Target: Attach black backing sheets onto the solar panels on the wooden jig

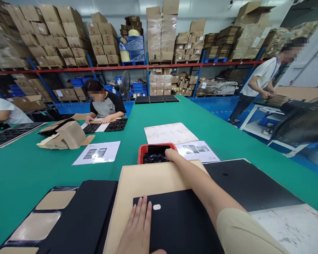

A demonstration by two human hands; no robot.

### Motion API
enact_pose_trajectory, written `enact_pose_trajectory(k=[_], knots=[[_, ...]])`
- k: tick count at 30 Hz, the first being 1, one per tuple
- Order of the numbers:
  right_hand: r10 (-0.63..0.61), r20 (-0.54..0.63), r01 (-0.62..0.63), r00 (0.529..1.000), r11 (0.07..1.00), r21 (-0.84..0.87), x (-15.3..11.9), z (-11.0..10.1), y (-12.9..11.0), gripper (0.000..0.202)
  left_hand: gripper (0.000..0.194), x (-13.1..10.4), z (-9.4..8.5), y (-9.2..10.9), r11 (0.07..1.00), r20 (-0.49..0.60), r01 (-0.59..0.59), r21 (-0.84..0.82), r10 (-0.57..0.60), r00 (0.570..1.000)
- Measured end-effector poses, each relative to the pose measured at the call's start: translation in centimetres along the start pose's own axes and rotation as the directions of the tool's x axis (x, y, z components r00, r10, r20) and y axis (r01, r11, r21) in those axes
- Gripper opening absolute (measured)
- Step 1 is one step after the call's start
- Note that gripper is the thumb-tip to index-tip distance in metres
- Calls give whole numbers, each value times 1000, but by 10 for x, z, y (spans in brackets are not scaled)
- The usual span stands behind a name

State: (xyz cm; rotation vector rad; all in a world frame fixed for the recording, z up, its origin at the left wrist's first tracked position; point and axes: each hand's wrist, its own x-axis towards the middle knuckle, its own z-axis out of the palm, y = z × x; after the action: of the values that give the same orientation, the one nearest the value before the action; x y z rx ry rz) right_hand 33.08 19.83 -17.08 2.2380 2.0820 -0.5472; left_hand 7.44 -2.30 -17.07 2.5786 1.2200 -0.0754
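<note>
My left hand (140, 222) lies flat, fingers stretched out, on the left edge of a black sheet (180, 215) with a small white oval near its upper left corner. Under that sheet is a larger tan board (153, 176). My right arm reaches forward across both. At the right side of a red basket (141, 155), my right hand (171, 154) dips over the rim; its fingers are hidden. Small, shiny dark pieces (155, 158) fill the basket's bottom, too small to name.
Left of the board lie folded black sheets (82, 208) and tan panels (42, 225). A dark panel (243, 180) lies right. Printed sheets (98, 152) and a stained white board (169, 133) surround the basket. A co-worker (106, 104) handles black pieces across the green table (129, 148).
</note>
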Motion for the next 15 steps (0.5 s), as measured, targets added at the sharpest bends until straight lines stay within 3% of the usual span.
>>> enact_pose_trajectory(k=[6, 11, 15], knots=[[4, 173, -16, 985, 997, 69, -2, 0, 9, 27, 91, 1, 2, -1, 1000, 7, 14, 0, -14, 1000], [-20, 155, -8, 988, 984, 178, 0, 1, 5, 27, 91, 1, -9, 6, 999, 31, 40, -20, -39, 999], [-84, 106, 49, 991, 954, 297, 0, -5, 14, 26, 90, -4, -3, 4, 998, 10, 32, -48, -31, 999]])
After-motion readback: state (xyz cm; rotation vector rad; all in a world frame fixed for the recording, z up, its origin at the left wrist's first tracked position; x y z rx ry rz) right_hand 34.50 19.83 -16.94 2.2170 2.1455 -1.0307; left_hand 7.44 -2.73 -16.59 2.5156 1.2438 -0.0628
